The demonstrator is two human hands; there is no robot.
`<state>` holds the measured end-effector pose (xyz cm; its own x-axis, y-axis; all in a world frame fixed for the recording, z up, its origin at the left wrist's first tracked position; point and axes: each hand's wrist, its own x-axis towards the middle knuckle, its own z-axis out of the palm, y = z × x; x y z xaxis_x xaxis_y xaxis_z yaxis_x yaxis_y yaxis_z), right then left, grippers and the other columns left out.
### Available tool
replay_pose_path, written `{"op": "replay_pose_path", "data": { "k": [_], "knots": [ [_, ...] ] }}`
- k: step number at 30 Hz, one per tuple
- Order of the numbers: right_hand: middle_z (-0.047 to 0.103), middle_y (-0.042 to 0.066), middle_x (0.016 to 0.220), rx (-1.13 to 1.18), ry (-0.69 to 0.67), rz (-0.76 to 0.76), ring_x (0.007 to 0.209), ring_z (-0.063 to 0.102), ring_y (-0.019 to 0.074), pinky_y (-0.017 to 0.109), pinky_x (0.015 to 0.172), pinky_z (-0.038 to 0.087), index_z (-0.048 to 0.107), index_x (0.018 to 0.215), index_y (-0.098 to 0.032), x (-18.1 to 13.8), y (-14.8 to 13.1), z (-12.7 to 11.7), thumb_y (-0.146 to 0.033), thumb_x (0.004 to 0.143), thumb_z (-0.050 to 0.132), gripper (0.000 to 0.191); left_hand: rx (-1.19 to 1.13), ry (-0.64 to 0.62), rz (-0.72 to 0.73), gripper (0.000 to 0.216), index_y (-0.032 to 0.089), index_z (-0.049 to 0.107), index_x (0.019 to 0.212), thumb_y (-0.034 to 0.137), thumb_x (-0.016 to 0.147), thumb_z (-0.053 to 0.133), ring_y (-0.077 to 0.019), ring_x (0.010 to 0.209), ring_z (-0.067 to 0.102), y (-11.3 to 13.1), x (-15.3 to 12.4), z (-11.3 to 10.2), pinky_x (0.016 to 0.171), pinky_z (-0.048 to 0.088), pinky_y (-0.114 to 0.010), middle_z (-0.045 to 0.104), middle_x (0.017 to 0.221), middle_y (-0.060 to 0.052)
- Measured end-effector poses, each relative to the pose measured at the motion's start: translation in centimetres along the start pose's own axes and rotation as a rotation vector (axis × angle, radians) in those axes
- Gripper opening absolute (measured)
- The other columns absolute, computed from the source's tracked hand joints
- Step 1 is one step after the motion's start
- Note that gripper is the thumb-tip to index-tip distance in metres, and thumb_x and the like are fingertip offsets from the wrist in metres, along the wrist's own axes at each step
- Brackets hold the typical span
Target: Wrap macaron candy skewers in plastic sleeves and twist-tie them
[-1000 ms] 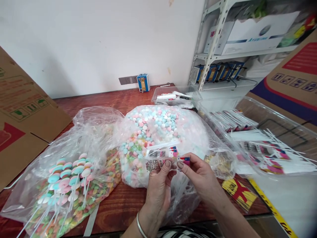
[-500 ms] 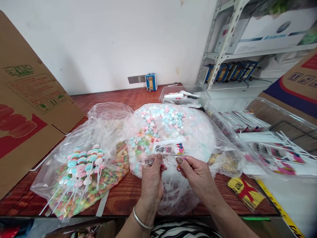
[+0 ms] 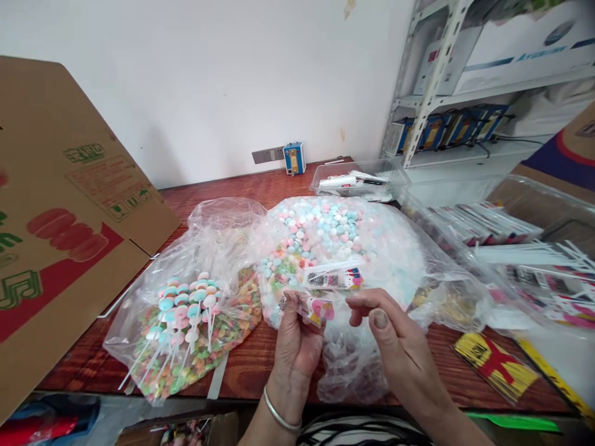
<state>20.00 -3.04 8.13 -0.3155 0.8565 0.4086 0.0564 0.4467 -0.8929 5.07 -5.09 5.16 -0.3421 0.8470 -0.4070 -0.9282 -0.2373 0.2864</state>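
My left hand [image 3: 296,344] is closed on a small clear packet [image 3: 320,309] with pink and yellow print, pinched between thumb and fingers. To its right, my right hand [image 3: 400,337] is apart from the packet, with its fingers spread and nothing visible in them. Just beyond both hands, another printed packet [image 3: 332,277] with a white strip lies on a large clear bag of pastel round candies [image 3: 334,223]. Left of my hands, candy sticks [image 3: 188,303] with stacked pastel pieces rest on a clear bag of colourful gummy rings [image 3: 181,370].
A cardboard box [image 3: 93,204] stands at the left. On the right is a clear bin [image 3: 446,248] of printed packets and white sticks. A yellow and red pack of ties [image 3: 495,367] lies near the front edge. A clear tray [image 3: 320,186] sits at the back.
My right hand has let go of the packet and opened, moving slightly away to the right. The packet stays in my left hand, now tilted. The view has shifted left.
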Motion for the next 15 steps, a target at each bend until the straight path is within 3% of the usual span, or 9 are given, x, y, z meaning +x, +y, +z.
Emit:
{"op": "replay_pose_path", "data": {
  "k": [3, 6, 10, 15],
  "knots": [
    [0.059, 0.008, 0.113, -0.05, -0.012, -0.145, 0.11, 0.056, 0.0247, 0.04, 0.098, 0.044, 0.063, 0.115, -0.028, -0.4, -0.8, 0.2, -0.044, 0.099, 0.04, 0.032, 0.012, -0.04, 0.019, 0.021, 0.018, 0.065, 0.071, 0.027, 0.068, 0.083, -0.0046, 0.055, 0.059, 0.1, 0.3, 0.0, 0.056, 0.052, -0.016, 0.064, 0.064, 0.006],
    [0.052, 0.01, 0.128, -0.097, -0.065, -0.2, 0.122, 0.05, 0.0269, 0.042, 0.103, 0.042, 0.062, 0.12, -0.028, -0.5, -0.9, 0.9, -0.041, 0.098, 0.046, 0.03, 0.035, -0.004, 0.039, 0.022, 0.017, 0.067, 0.074, 0.027, 0.066, 0.084, -0.0068, 0.059, 0.062, -0.2, 0.4, 0.0, 0.058, 0.054, -0.017, 0.067, 0.07, 0.003],
    [0.058, 0.011, 0.12, -0.146, -0.022, -0.187, 0.113, 0.056, 0.0253, 0.041, 0.097, 0.047, 0.066, 0.106, -0.024, 0.3, -0.5, 2.2, -0.028, 0.093, 0.057, 0.016, 0.064, 0.004, 0.108, 0.025, 0.016, 0.067, 0.073, 0.023, 0.06, 0.088, -0.0058, 0.055, 0.06, -0.3, 0.2, 0.2, 0.054, 0.051, -0.014, 0.065, 0.064, 0.005],
    [0.061, 0.008, 0.111, -0.16, 0.02, -0.166, 0.107, 0.058, 0.0229, 0.04, 0.096, 0.046, 0.066, 0.094, -0.025, 1.1, 0.0, 2.7, -0.021, 0.094, 0.053, 0.013, 0.155, -0.088, 0.13, 0.026, 0.016, 0.067, 0.078, 0.024, 0.063, 0.086, -0.01, 0.071, 0.065, 0.0, -0.4, -0.2, 0.068, 0.055, -0.021, 0.07, 0.079, 0.0]
  ]
}}
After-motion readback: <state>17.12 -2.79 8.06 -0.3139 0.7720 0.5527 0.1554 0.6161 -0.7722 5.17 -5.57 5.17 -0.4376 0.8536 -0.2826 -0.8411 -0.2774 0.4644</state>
